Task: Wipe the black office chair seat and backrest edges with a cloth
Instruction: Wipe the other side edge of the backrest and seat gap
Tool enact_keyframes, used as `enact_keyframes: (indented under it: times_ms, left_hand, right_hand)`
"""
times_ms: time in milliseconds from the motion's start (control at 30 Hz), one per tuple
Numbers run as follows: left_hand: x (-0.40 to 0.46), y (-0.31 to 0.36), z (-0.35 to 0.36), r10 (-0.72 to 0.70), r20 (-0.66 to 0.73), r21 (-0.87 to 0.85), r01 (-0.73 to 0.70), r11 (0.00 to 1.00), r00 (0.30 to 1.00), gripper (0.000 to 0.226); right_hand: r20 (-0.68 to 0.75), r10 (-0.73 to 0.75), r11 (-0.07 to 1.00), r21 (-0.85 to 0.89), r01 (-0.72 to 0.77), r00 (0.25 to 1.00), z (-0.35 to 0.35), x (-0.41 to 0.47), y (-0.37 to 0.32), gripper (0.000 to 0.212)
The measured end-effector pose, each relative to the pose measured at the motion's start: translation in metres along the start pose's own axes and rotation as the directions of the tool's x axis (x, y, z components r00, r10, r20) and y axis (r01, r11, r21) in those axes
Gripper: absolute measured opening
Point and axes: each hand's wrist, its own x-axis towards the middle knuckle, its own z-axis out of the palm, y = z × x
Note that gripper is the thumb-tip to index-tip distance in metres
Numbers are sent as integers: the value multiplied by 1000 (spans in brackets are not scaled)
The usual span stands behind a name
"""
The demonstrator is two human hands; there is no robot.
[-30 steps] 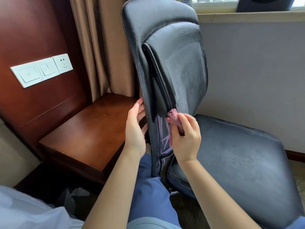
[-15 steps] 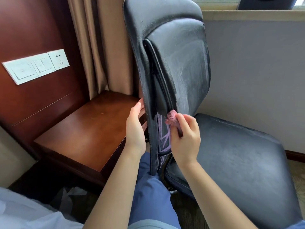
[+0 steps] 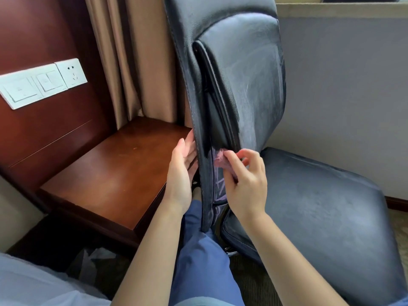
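- Cloth (image 3: 221, 161): pink, pinched in your right hand (image 3: 246, 184) against the backrest (image 3: 231, 96) side edge, low down.
- Left hand (image 3: 182, 171): fingers straight, apparently bracing the backrest's rear.
- Step: edge wiping; your next stroke needed steady pressure along the seam. Seat (image 3: 320, 206) looked dusty.

The backrest (image 3: 249, 85) is black leather-like upholstery, faintly grained, its front panel dulled by a pale chalky film; a stitched seam runs down its edge. The seat (image 3: 320, 195) has the same covering, smooth, with a hazy grey sheen. The cloth (image 3: 221, 160) is pink and fuzzy. At nine o'clock, the counter (image 3: 106, 173) is reddish-brown wood, polished and glossy. The curtain (image 3: 132, 58) is tan matt fabric. The switch plates (image 3: 42, 82) are smooth white plastic.
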Motion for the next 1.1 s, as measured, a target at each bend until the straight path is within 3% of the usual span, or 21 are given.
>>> enact_keyframes:
  times_ms: [100,233,333,400,467,567,800,1000,1100]
  left_hand:
    - [2,-3,-3,-23,13,-52,23,998,1000,45]
    - [2,-4,-5,-48,36,-91,51,995,998,51]
    - [1,-2,-5,-40,44,-80,43,996,998,50]
    - [1,-2,-5,-33,39,-73,36,997,999,50]
    - [0,-3,-5,-32,34,-74,35,997,999,49]
    - [2,-4,-6,-35,40,-83,38,996,999,49]
    - [5,-5,-8,-23,28,-87,25,996,999,50]
    - [5,-8,-7,-24,35,-89,27,996,999,49]
    - [6,-7,-8,-35,32,-112,39,993,999,47]
  right_hand:
    - [-27,6,1000,20,-5,1000,-3,25,-21,21]
    - [49,-99,974,-199,107,994,4,35,-32,24]
    - [113,-31,961,-271,61,993,13,6,-25,35]
    - [151,12,969,-248,26,989,16,-7,-24,36]
    - [139,24,986,-168,0,990,12,-3,-28,23]
    - [60,44,998,-55,-41,997,6,18,-39,32]
    - [148,79,993,-96,-65,986,22,-22,-16,31]
    - [-63,73,996,53,-70,995,14,19,-34,22]
    - [-15,66,998,19,-65,998,21,17,-33,28]
